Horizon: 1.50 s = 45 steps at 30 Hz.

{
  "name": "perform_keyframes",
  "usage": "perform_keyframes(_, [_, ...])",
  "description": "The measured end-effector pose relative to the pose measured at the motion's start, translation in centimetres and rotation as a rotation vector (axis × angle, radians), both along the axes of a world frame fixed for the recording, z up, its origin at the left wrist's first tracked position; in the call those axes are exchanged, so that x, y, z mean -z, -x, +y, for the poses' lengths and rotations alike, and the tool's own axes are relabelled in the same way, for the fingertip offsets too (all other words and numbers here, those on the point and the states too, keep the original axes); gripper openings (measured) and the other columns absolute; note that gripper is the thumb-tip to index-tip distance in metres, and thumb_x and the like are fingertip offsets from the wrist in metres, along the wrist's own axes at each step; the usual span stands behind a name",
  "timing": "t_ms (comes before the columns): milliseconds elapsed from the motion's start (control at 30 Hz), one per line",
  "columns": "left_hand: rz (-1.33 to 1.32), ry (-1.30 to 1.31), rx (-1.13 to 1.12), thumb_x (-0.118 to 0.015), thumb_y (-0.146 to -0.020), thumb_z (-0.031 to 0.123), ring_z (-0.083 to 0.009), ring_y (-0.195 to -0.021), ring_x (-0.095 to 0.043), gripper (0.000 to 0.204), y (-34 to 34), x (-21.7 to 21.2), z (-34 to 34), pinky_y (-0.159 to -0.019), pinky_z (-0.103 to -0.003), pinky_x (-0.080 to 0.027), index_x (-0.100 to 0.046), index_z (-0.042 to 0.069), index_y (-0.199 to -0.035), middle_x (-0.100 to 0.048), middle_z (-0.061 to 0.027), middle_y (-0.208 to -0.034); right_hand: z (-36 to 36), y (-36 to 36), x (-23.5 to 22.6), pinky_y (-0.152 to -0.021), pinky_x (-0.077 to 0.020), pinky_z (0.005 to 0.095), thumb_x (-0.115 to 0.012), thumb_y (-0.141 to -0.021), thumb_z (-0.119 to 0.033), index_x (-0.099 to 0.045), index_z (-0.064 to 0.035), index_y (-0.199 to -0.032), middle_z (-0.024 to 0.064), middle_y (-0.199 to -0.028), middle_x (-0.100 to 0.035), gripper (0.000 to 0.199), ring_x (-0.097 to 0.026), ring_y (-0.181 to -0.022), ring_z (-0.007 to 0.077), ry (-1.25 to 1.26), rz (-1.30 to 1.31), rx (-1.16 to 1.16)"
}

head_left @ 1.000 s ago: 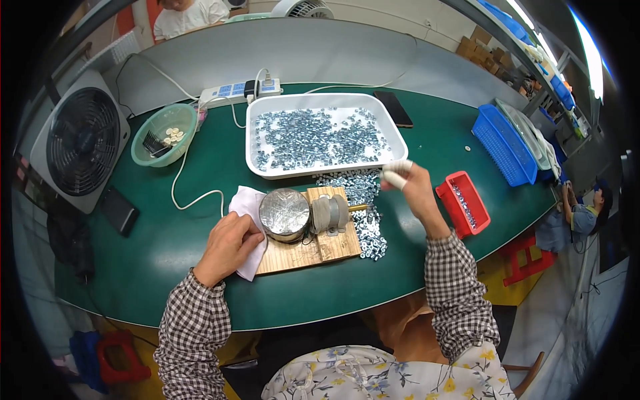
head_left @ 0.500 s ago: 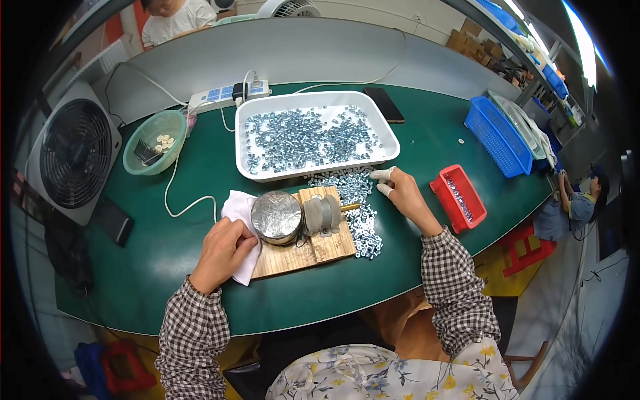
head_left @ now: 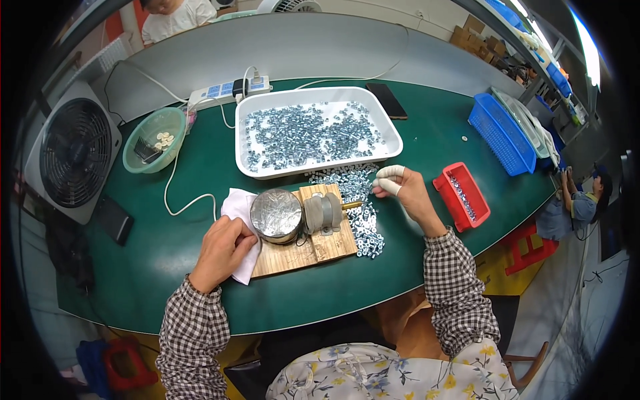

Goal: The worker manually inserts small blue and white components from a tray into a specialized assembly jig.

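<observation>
My left hand (head_left: pixel 221 252) is closed at the white cloth (head_left: pixel 241 261), its curled fingers pressing the cloth against the side of a round, foil-topped can (head_left: pixel 276 215). The can stands on a wooden board (head_left: pixel 287 259) beside a small grey motor (head_left: pixel 323 213). A thin brass-coloured shaft (head_left: pixel 351 205) sticks out of the motor to the right. My right hand (head_left: pixel 408 195), with white tape on its fingers, is pinched at the right edge of a heap of small metal nuts (head_left: pixel 363 220). Whatever its fingertips hold is too small to make out.
Behind the board stands a white tray (head_left: pixel 393 143) with many nuts. A red bin (head_left: pixel 477 187) holding small metal parts is on the right, a blue basket (head_left: pixel 501 137) beyond it. To the left are a green bowl (head_left: pixel 137 163), a fan (head_left: pixel 75 147) and a white cable (head_left: pixel 175 190).
My right hand's taped fingers have drawn together from a spread position over the nuts into a pinch. My left hand stays at the cloth.
</observation>
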State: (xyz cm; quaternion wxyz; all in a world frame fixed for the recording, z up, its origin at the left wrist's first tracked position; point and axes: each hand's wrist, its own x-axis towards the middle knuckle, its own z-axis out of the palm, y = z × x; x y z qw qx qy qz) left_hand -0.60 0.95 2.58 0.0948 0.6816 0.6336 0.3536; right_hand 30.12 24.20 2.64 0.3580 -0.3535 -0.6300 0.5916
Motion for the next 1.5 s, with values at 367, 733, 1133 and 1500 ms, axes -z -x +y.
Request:
perform_keyframes(367, [0.016, -0.037, -0.017, -0.069, -0.078, 0.006, -0.0255, -0.066, -0.050, 0.015, -0.1, 0.2, 0.0, -0.060, -0.036, -0.040, -0.055, 0.004, -0.077, -0.051, -0.0086, -0.070, -2.6, -0.2, 0.1, -0.070, -0.0574, 0.0275, -0.063, -0.087, 0.002, -0.064, 0.0045, -0.099, 0.0116, -0.094, -0.066, 0.012, -0.067, -0.077, 0.0170, 0.065, 0.001, -0.236])
perform_keyframes(733, [-0.005, -0.037, -0.058, -0.070, -0.078, 0.006, -0.0269, -0.068, -0.052, 0.014, -0.2, 0.4, 0.3, -0.062, -0.037, -0.041, -0.055, 0.003, -0.078, -0.053, -0.0091, -0.072, -2.8, -0.1, 0.6, -0.068, -0.0571, 0.0257, -0.063, -0.087, 0.002, -0.065, 0.0045, -0.098, 0.0107, -0.089, -0.067, 0.011, -0.068, -0.075, 0.0160, 0.034, 0.026, -0.246])
perform_keyframes(1133, [-0.032, 0.037, -0.020, -0.070, -0.078, 0.010, -0.0254, -0.070, -0.052, 0.014, 0.2, 0.1, 0.3, -0.063, -0.036, -0.041, -0.057, 0.004, -0.078, -0.052, -0.0087, -0.071, -2.6, 0.2, 0.8, -0.068, -0.0560, 0.0252, -0.062, -0.087, 0.003, -0.064, 0.0041, -0.096, 0.0101, -0.088, -0.067, 0.010, -0.067, -0.075, 0.0156, -0.020, 0.020, -0.267])
perform_keyframes(1500, [0.027, -0.020, 0.008, -0.067, -0.083, 0.016, -0.0259, -0.074, -0.053, 0.009, 0.3, 1.0, 0.1, -0.066, -0.035, -0.042, -0.061, 0.008, -0.082, -0.052, -0.0091, -0.078, -3.6, 0.0, 0.1, -0.066, -0.0533, 0.0249, -0.060, -0.088, 0.001, -0.061, 0.0039, -0.092, 0.0084, -0.086, -0.064, 0.005, -0.064, -0.071, 0.0148, -0.076, -0.009, -0.212])
